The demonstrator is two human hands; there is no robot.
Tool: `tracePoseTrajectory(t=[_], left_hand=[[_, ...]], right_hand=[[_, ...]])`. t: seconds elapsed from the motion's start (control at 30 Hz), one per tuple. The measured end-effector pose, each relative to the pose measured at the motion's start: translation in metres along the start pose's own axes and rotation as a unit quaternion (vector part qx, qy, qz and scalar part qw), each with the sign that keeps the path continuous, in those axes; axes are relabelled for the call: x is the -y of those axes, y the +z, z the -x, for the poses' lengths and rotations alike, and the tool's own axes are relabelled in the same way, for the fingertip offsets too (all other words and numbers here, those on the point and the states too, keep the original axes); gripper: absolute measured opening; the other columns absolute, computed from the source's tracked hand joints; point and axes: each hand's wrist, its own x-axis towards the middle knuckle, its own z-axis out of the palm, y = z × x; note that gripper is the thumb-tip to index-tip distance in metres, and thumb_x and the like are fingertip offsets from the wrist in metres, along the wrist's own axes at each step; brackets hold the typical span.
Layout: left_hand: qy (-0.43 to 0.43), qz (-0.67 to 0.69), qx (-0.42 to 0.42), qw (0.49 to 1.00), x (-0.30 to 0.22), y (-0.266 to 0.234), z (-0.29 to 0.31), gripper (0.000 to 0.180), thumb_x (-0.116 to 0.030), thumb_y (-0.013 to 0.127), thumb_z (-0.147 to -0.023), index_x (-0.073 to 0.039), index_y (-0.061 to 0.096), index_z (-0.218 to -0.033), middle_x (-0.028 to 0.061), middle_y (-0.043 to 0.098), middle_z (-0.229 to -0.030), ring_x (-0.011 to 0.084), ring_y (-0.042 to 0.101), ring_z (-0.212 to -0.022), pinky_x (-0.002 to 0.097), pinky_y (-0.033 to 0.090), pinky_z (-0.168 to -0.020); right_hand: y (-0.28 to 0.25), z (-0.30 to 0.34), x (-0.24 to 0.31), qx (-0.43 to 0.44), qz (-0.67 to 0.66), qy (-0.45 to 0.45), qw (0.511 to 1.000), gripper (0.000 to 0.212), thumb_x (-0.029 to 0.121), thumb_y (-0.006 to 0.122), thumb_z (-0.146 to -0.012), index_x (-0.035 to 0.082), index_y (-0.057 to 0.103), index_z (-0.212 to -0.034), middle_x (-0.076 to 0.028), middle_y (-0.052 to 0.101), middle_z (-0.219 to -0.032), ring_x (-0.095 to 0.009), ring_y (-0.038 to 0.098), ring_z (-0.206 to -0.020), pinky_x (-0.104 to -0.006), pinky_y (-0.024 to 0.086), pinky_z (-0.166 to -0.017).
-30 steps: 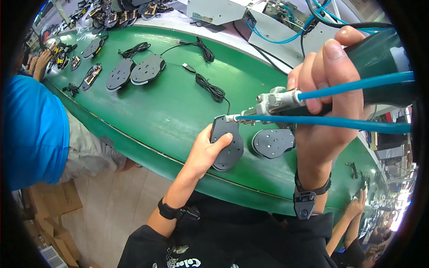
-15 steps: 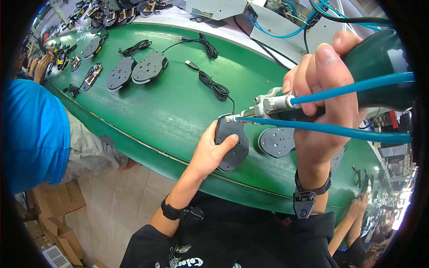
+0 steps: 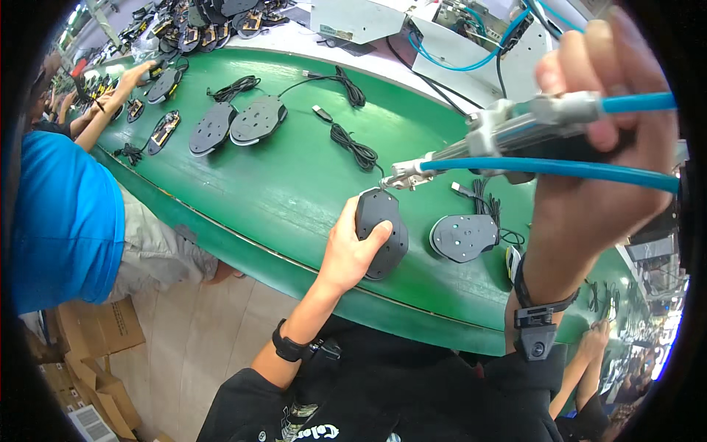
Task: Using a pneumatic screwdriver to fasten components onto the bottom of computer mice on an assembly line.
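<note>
My left hand [image 3: 345,254] grips a dark grey computer mouse [image 3: 390,258], held underside up near the front edge of the bench, with the thumb across its base. In my right hand [image 3: 637,144] is a powered screwdriver [image 3: 508,132] with a metal front end and blue air hoses [image 3: 582,168]. The screwdriver's tip is at the far end of the mouse; whether it touches a screw cannot be made out. A coiled black cable [image 3: 353,147] with a USB plug runs from that end. Most of the screwdriver's grip is hidden behind my fingers.
Another upturned mouse [image 3: 464,237] lies to the right on the green bench [image 3: 294,199]. Two more mice [image 3: 258,119] with cables lie at the left. A pile of mouse parts [image 3: 213,26] and a white machine housing [image 3: 471,70] stand behind. Co-workers [image 3: 66,214] flank me.
My right hand has moved right with the screwdriver, which is now lower-angled and drawn back slightly from the mouse. My left hand keeps its hold. A co-worker's arm has reached in at far left.
</note>
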Motion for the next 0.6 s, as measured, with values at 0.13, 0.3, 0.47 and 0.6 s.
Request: tracePoseTrajectory(t=[0.13,0.3,0.47,0.6], left_hand=[[0.010,0.016,-0.011,1.000,0.003,-0.005,0.001,0.044,-0.023,0.069,-0.087,0.001,0.055,-0.122,0.0096,0.065,-0.106,0.0164,0.062,-0.096,0.0320,0.049,-0.088],[0.017,0.034,0.001,0.999,0.005,-0.006,0.001,0.042,-0.023,0.069,-0.088,0.000,0.056,-0.120,0.0092,0.065,-0.105,0.0157,0.062,-0.095,0.0318,0.049,-0.087],[0.009,0.056,0.014,0.998,0.009,-0.008,0.001,0.040,-0.022,0.069,-0.088,0.001,0.056,-0.119,0.0087,0.065,-0.104,0.0148,0.061,-0.094,0.0314,0.049,-0.086],[0.021,0.063,0.022,0.998,0.009,-0.009,0.003,0.041,-0.021,0.068,-0.089,0.001,0.055,-0.121,0.0077,0.065,-0.104,0.0141,0.061,-0.094,0.0309,0.049,-0.086]], right_hand=[[-0.027,0.018,-0.043,0.197,0.063,-0.118,0.971,0.008,0.002,0.053,-0.091,-0.003,0.059,-0.092,-0.001,0.051,-0.065,-0.009,0.049,-0.054,-0.0231,0.037,-0.049],[-0.020,0.037,-0.038,0.190,0.223,-0.086,0.952,0.014,0.004,0.049,-0.096,-0.003,0.061,-0.098,0.001,0.051,-0.069,-0.007,0.045,-0.057,-0.0239,0.042,-0.055],[-0.010,0.053,-0.025,0.159,0.042,0.090,0.982,0.015,0.006,0.049,-0.098,-0.003,0.061,-0.098,0.001,0.051,-0.070,-0.007,0.046,-0.059,-0.0234,0.044,-0.058],[-0.010,0.055,-0.031,0.171,-0.045,0.082,0.981,0.011,0.005,0.052,-0.098,-0.001,0.061,-0.096,0.001,0.054,-0.069,-0.007,0.049,-0.060,-0.0228,0.045,-0.057]])
